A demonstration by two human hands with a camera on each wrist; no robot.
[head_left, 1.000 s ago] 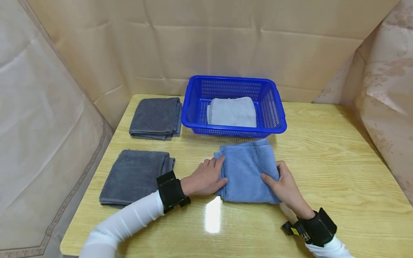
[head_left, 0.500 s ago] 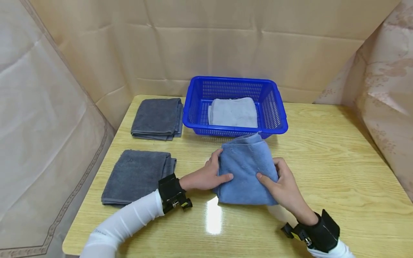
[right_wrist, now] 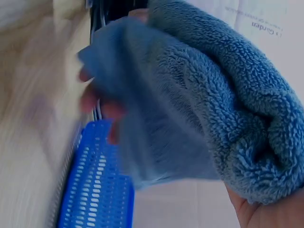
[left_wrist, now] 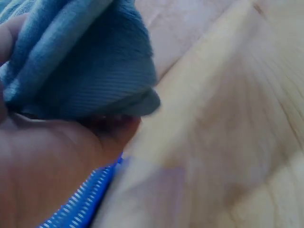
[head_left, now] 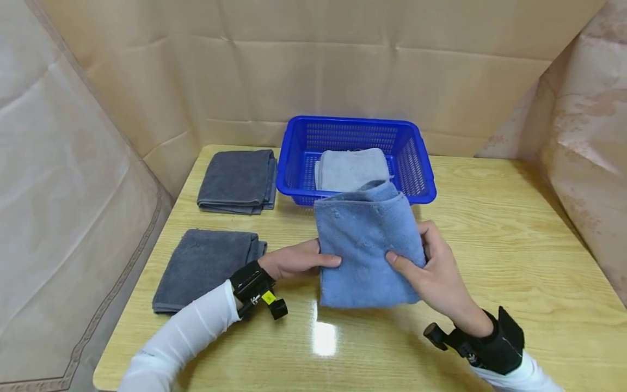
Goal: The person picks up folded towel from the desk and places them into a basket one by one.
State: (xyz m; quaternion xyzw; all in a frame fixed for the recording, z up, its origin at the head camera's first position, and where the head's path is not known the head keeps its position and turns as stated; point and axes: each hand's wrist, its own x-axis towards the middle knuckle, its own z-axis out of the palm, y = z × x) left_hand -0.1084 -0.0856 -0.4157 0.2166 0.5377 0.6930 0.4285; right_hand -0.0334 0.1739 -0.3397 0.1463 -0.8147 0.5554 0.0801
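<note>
A folded blue towel (head_left: 364, 250) is held up between both hands over the table, in front of the basket. My left hand (head_left: 297, 258) grips its left side, thumb across the front and fingers hidden behind. On the right side my right hand (head_left: 441, 272) pinches it, thumb on the front face. The left wrist view shows the towel (left_wrist: 95, 61) lying in the palm with fingertips under its hem. Thick rolled folds of the towel (right_wrist: 204, 95) fill the right wrist view, and the other hand's fingers show beyond it.
A blue plastic basket (head_left: 356, 122) stands at the back with a light grey folded towel (head_left: 355, 167) inside. Two dark grey folded towels, one at the back (head_left: 237, 178) and one nearer (head_left: 206, 267), lie on the left of the wooden table (head_left: 509, 245).
The blue towel has risen off the table and tilted up, its top now overlapping the basket's front rim. The left hand went from lying on its edge to gripping it.
</note>
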